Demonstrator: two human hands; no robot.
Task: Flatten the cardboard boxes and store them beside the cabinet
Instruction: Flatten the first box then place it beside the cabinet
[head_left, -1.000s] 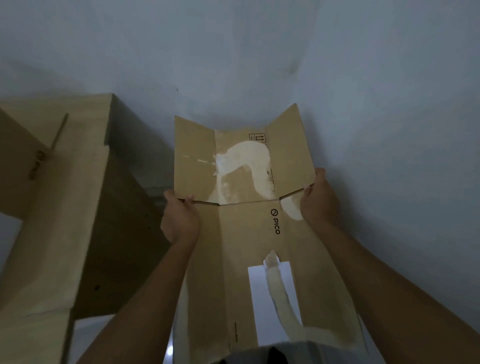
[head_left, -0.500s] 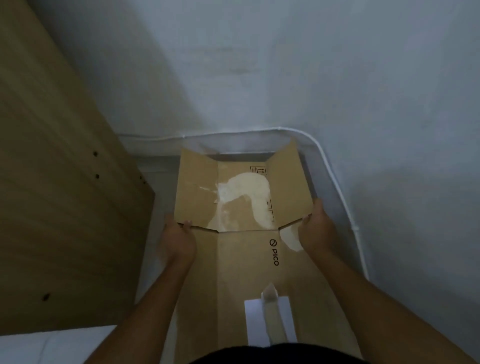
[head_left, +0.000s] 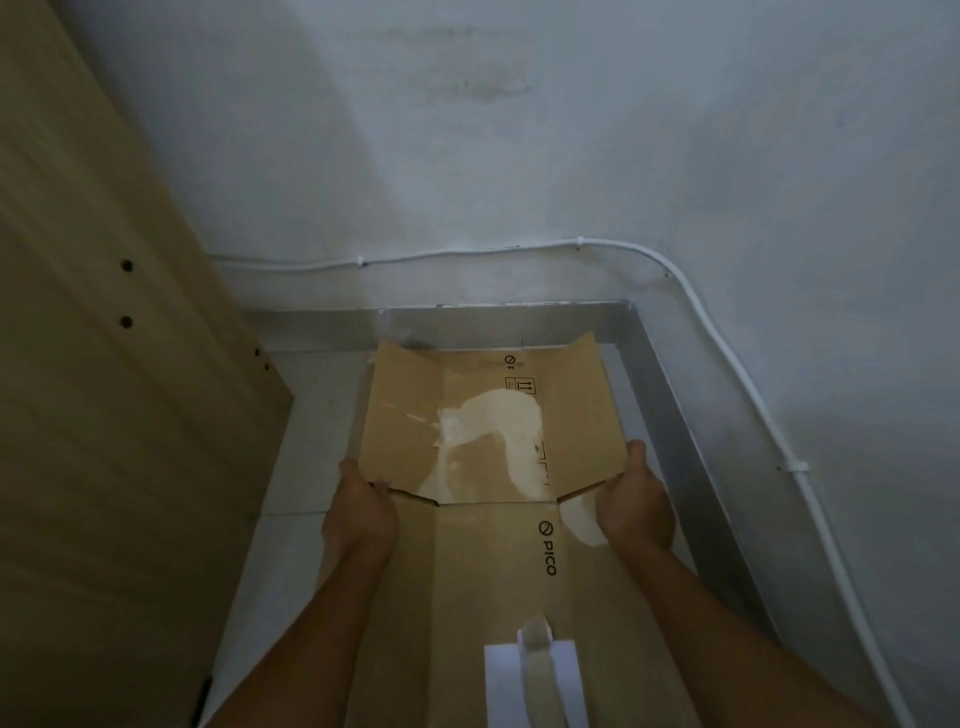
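My left hand and right hand grip the flat box by its sides, in the gap beside the cabinet. If I let go early, it may flop over.

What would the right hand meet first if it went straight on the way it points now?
Probably the silver metal skirting strip along the far white wall. The right hand grips the flattened brown cardboard box at its right edge, pointing toward the far corner; depth is unclear.
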